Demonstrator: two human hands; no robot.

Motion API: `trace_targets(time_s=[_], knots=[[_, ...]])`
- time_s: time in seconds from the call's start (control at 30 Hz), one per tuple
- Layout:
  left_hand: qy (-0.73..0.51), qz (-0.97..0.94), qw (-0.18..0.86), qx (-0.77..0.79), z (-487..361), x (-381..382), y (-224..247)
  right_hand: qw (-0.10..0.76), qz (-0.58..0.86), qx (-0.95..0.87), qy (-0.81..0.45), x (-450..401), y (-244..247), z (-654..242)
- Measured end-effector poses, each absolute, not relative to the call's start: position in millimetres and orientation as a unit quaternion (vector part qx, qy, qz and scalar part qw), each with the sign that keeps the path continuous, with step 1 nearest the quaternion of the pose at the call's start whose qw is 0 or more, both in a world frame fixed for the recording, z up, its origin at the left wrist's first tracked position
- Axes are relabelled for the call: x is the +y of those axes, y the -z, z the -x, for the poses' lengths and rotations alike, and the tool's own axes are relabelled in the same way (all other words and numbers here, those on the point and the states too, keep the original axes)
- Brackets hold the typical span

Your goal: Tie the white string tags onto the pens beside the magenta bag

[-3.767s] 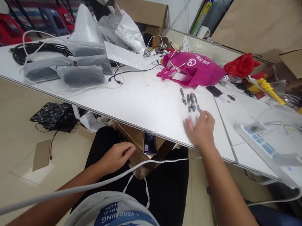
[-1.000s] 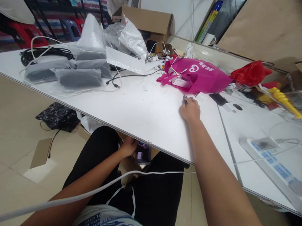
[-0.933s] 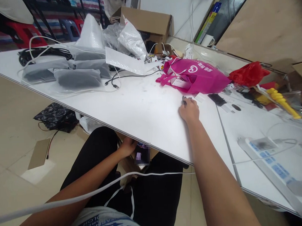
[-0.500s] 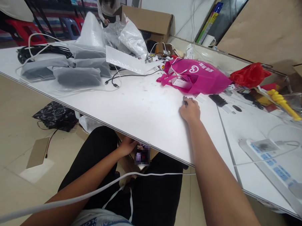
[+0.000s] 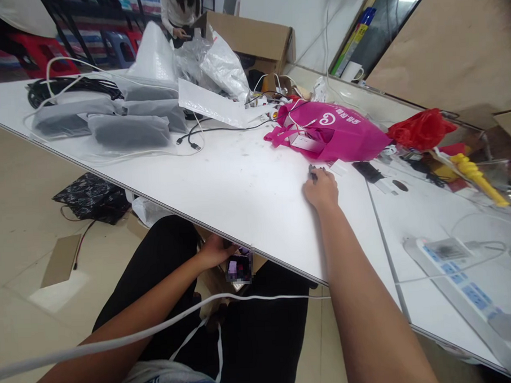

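My left hand (image 5: 216,252) is low, at the table's near edge and above my lap. It is closed at the upper left of a phone (image 5: 238,269) with a lit, blurred screen; the thumb lies along the phone's top and the other fingers are mostly hidden. Out on the white tabletop (image 5: 255,194), my right hand (image 5: 322,188) rests with its fingers curled. A small dark thing (image 5: 312,173) shows at those fingertips, too small to make out. Just beyond that hand lies a pink bag (image 5: 348,132) with white print.
Grey plastic-wrapped packages (image 5: 128,129) and black cables (image 5: 73,89) lie at the left. A red bag (image 5: 422,129), a yellow tool (image 5: 477,176) and a white power strip (image 5: 458,278) are on the right. A white cable (image 5: 160,325) crosses before me. A person (image 5: 180,17) is in the background.
My left thumb has shifted slightly right over the phone's top edge. My right hand stays in nearly the same place. The background person's hand has moved a little.
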State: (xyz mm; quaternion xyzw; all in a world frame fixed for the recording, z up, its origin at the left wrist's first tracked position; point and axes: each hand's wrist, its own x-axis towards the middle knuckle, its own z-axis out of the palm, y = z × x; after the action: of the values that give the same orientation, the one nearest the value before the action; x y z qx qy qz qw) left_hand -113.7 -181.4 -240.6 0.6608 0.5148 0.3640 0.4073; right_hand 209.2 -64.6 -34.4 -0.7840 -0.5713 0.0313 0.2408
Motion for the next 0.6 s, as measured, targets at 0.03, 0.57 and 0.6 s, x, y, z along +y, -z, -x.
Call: trace_targets(time_s=[0.03, 0.57, 0.6], knots=[[-0.358, -0.662, 0.398, 0.525, 113.0, -180.4, 241.8, 0.242, 0.784, -0.571, -0.029, -64.1, 35.3, -209.9], [-0.442, -0.567, 0.468, 0.514, 115.4, -172.9, 239.6, 0.245, 0.787, -0.566, -0.019, -65.5, 33.8, -209.1], [-0.44, -0.569, 0.471, 0.511, 115.0, -173.2, 239.5, 0.243, 0.788, -0.565, -0.02, -66.1, 32.6, -208.5]])
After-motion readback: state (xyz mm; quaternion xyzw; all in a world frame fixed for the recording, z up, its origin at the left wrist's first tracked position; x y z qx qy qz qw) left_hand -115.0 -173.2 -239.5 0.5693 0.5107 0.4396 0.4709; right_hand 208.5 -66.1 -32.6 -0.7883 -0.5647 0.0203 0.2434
